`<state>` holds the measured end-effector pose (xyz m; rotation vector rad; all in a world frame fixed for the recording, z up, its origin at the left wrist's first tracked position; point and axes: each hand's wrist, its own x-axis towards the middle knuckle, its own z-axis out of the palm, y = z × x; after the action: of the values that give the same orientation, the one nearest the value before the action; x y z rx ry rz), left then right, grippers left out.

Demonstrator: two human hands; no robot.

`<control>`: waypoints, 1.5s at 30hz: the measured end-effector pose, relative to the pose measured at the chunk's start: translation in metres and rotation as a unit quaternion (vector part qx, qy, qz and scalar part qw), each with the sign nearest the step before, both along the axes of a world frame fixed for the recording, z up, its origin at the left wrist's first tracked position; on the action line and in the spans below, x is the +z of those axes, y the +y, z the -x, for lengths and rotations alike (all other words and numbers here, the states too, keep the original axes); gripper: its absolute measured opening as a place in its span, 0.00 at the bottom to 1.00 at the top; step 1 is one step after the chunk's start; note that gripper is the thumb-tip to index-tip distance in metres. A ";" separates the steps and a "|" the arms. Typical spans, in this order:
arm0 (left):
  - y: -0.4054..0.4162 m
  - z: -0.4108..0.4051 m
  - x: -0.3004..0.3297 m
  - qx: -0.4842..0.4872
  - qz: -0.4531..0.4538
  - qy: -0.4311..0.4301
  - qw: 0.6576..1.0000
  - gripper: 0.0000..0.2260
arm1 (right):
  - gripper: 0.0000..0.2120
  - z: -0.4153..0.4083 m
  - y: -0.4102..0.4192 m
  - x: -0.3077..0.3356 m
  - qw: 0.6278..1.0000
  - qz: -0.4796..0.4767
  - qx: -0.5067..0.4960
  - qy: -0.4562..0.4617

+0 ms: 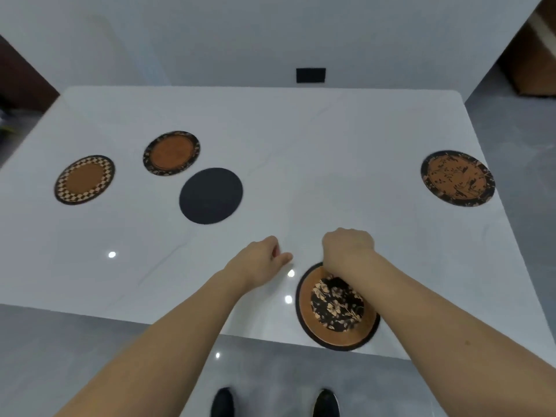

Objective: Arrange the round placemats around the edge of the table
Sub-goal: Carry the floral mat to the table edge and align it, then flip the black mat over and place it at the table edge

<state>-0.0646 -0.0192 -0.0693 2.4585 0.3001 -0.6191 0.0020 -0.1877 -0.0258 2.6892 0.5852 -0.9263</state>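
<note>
The white glossy bench fills most of the view, with 5 round placemats on it. Largest in the view is the floral placemat, which lies at the near edge with its rim just overhanging; this spot looks like a finished edge position or close to one. The branch-patterned placemat sits right by the right-hand edge and also looks placed. The plain black placemat lies well inside the bench, left of centre, and judging by the task it has yet to go out to an edge. Near it, the leaf-bordered placemat also sits inward, while the checker-bordered placemat is nearer the left edge and may count as placed. So roughly 2 or 3 of the 5 seem done, with 2 or 3 left. The right hand is curled down on the far rim of the floral placemat, and whether its fingers pinch the rim or merely press it cannot be told. The left hand hovers just beside it, fingers loosely curled and holding nothing.
</note>
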 end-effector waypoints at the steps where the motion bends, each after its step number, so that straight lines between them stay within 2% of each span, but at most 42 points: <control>1: 0.017 -0.001 0.006 0.008 -0.005 -0.007 1.000 0.13 | 0.08 -0.001 0.017 0.006 0.999 -0.050 -0.010 -0.006; 3: 0.062 0.000 0.019 0.012 -0.029 -0.022 0.999 0.12 | 0.06 -0.004 0.056 0.015 0.988 -0.146 -0.051 0.024; 5: 0.117 0.006 0.032 0.009 -0.054 -0.038 0.998 0.11 | 0.09 -0.001 0.100 0.021 0.968 -0.220 -0.098 0.064; 9: 0.228 0.026 0.051 -0.001 -0.122 -0.046 0.992 0.09 | 0.19 0.016 0.188 0.025 0.954 -0.266 -0.120 0.074; 13: 0.316 0.037 0.068 0.016 -0.154 -0.049 0.987 0.13 | 0.27 0.030 0.263 0.030 0.927 -0.325 -0.175 0.070; 17: 0.358 0.026 0.073 0.009 -0.154 -0.043 0.987 0.14 | 0.27 0.022 0.297 0.024 0.915 -0.334 -0.225 -0.016; 19: 0.366 0.021 0.070 -0.002 -0.145 -0.049 0.988 0.14 | 0.26 0.013 0.299 0.013 0.907 -0.314 -0.268 -0.087; 23: 0.363 0.009 0.055 -0.042 -0.099 -0.063 0.992 0.13 | 0.22 0.005 0.285 -0.024 0.847 -0.290 -0.388 -0.219; 28: 0.344 -0.042 0.039 -0.080 -0.023 -0.044 0.996 0.16 | 0.26 0.019 0.282 -0.076 0.806 -0.293 -0.456 -0.238; 31: 0.316 -0.085 0.019 -0.012 0.073 -0.055 0.996 0.19 | 0.23 0.027 0.294 -0.098 0.810 -0.282 -0.427 -0.285; 33: 0.294 -0.103 0.000 0.003 0.100 -0.080 0.992 0.20 | 0.22 0.025 0.296 -0.105 0.807 -0.282 -0.421 -0.303; 36: 0.280 -0.100 -0.034 -0.074 0.032 -0.134 0.988 0.20 | 0.23 0.023 0.294 -0.111 0.781 -0.285 -0.451 -0.324; 40: 0.279 -0.079 -0.062 -0.104 -0.079 -0.280 0.951 0.23 | 0.24 0.019 0.295 -0.114 0.767 -0.289 -0.458 -0.343; 42: 0.275 -0.076 -0.068 -0.080 -0.134 -0.295 0.942 0.26 | 0.24 0.019 0.294 -0.118 0.770 -0.290 -0.453 -0.344; 45: 0.275 -0.081 -0.070 -0.064 -0.147 -0.286 0.945 0.27 | 0.24 0.020 0.294 -0.119 0.769 -0.299 -0.444 -0.349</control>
<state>0.0160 0.2558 -0.1396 2.8258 -0.0053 0.1219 -0.0177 0.1067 -0.1449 3.5619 -0.7612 0.3212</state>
